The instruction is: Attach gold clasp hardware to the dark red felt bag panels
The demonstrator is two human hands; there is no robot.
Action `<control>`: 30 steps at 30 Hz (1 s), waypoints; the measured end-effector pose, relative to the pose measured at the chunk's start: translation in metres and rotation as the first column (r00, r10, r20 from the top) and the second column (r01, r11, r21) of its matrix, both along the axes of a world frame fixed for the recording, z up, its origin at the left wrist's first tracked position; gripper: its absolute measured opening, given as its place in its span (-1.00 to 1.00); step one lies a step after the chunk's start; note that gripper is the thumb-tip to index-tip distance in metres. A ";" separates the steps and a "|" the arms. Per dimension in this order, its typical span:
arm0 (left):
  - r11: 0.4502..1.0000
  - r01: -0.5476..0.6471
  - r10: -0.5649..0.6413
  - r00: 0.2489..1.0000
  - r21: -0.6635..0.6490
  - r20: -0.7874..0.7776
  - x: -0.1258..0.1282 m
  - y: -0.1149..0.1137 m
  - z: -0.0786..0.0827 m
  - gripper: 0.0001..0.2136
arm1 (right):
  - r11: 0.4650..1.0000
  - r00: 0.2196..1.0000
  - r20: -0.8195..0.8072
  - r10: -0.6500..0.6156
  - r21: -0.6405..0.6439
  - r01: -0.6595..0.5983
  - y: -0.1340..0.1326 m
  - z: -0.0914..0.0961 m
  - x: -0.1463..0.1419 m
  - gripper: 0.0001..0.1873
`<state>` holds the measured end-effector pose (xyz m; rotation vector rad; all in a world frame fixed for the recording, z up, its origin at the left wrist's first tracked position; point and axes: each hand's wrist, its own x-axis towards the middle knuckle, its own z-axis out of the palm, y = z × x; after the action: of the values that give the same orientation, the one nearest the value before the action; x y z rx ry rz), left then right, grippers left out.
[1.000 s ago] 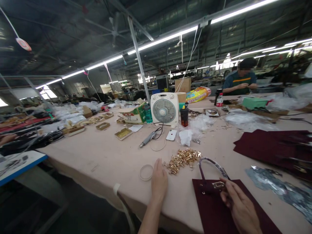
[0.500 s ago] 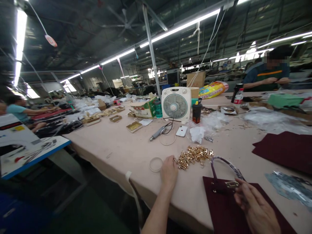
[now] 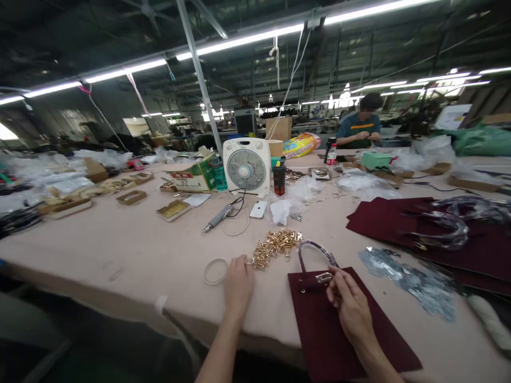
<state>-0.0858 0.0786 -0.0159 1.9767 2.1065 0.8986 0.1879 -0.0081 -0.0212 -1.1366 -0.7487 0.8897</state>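
A dark maroon bag panel (image 3: pixel 319 324) lies before me on the table, with a plastic-wrapped handle (image 3: pixel 315 244) arching from its top edge. On the panel near the handle is a shiny metal plate (image 3: pixel 323 277). My right hand (image 3: pixel 351 306) is over the panel, thumb and fingers pinched beside that plate; what is between them is hidden. At the left end of a heap of small gold-coloured metal fittings (image 3: pixel 275 246) is my left hand (image 3: pixel 238 282), its fingers drawn together, a gold fitting at the tips. A pale ring-shaped roll (image 3: pixel 215 272) lies left of this hand.
Behind the fittings are a grey electric screwdriver (image 3: pixel 219 217), a white phone (image 3: pixel 258 209) and a box fan (image 3: pixel 246 167). Metal plates (image 3: pixel 411 282) and stacked maroon panels (image 3: pixel 387 218) lie to the right. A co-worker (image 3: pixel 359 127) is across the table.
My view has swung to the right, bringing more of the maroon stack into sight. My left hand stays by the fittings and my right hand beside the metal plate.
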 end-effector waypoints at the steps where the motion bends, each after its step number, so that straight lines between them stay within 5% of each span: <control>1: 1.000 -0.004 0.004 1.000 0.001 -0.007 0.000 -0.001 0.000 -0.73 | 1.000 1.000 -0.003 -0.003 -0.005 0.003 0.000 0.000 0.000 -0.45; 30: 0.999 -0.005 0.010 0.995 -0.052 0.098 -0.002 -0.010 0.012 -0.78 | 0.999 1.000 0.027 0.006 -0.035 -0.005 -0.002 -0.002 0.000 -0.36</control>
<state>-0.0879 0.0683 -0.0041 1.8619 2.0638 0.9134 0.1878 -0.0097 -0.0231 -1.1795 -0.7616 0.8968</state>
